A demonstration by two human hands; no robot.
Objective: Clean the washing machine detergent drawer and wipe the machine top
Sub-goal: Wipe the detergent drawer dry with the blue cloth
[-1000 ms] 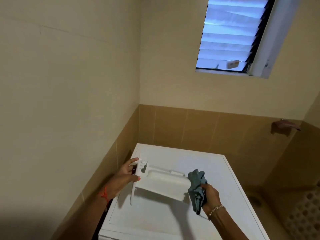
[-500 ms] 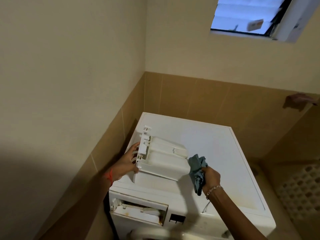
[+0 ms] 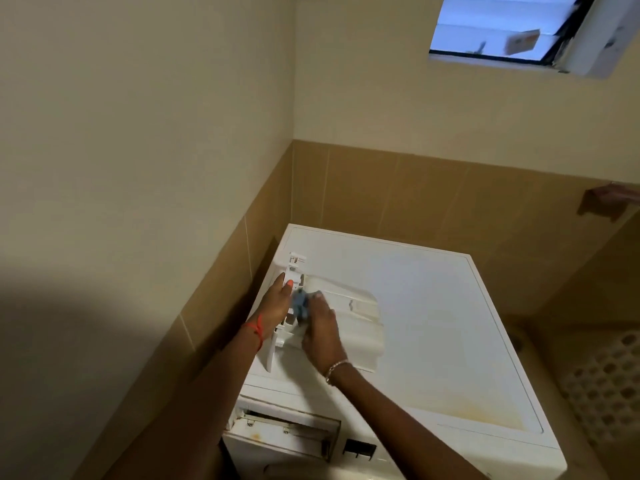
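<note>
Step in hand: wiping the detergent drawer [image 3: 349, 320] with the cloth [image 3: 299, 303], at the end next to its front panel.
Drawer: lies on the machine top [image 3: 450, 323], toward the left rear corner, seemingly underside up, with the front panel at the left edge by the wall.
Left hand [image 3: 277, 306]: clasps the front panel, thumb on top, the other fingers out of sight behind; serves as the brace.
Right hand [image 3: 320, 334]: bunches the blue cloth and presses it onto the drawer just beside the left thumb; hands close together, almost touching.
Bracing: best kept firm at the panel, since smooth plastic on a smooth surface probably slides under a hard rub.
Stroke: short and firm, away from the bracing thumb, along the moulded ridges rather than across them.
Recesses: clips and slots near the panel likely trap residue; worth a folded corner of cloth pushed in.
Cloth: worth turning to a fresh face once soiled, to avoid smearing.
Risk: thin clips at the panel end may snap under twisting; drawer near the left edge could slip off toward the wall.
Left to do, by the look of it: empty drawer slot [image 3: 287, 431] with brownish marks, and a yellowish stain [image 3: 485, 410] on the top.
</note>
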